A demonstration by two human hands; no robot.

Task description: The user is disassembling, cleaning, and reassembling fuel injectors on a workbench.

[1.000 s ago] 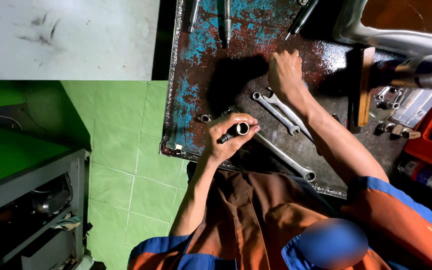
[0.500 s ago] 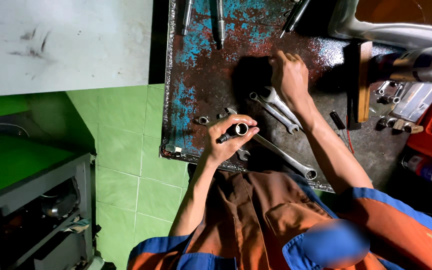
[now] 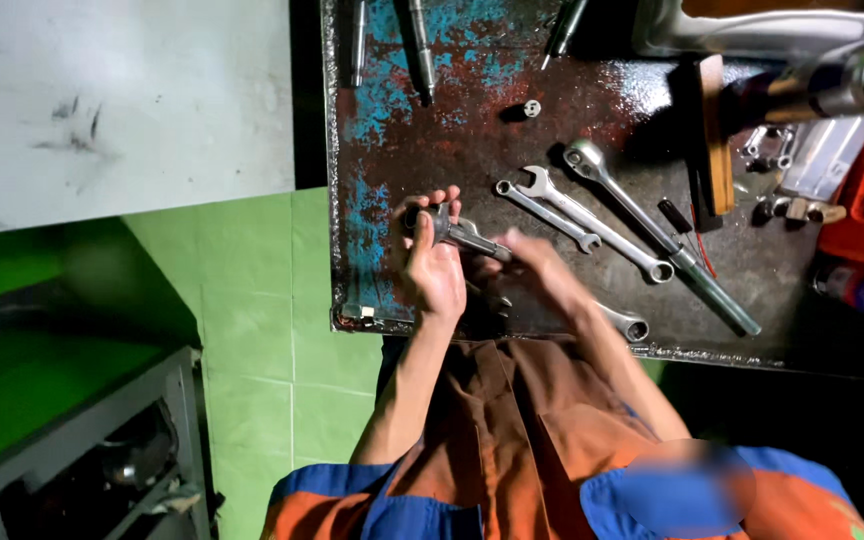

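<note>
Metal part (image 3: 462, 235) gripped in left hand (image 3: 432, 265), fingers curled shut around it; long axis pointing toward right hand (image 3: 537, 275), touching its far end, grip unclear.

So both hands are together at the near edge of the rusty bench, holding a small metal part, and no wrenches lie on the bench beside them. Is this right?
Not quite. The head view shows several wrenches lying on the rusty bench, to the side of the hands. The rest holds: the left hand and right hand meet at the near edge on a small metal part.
</note>
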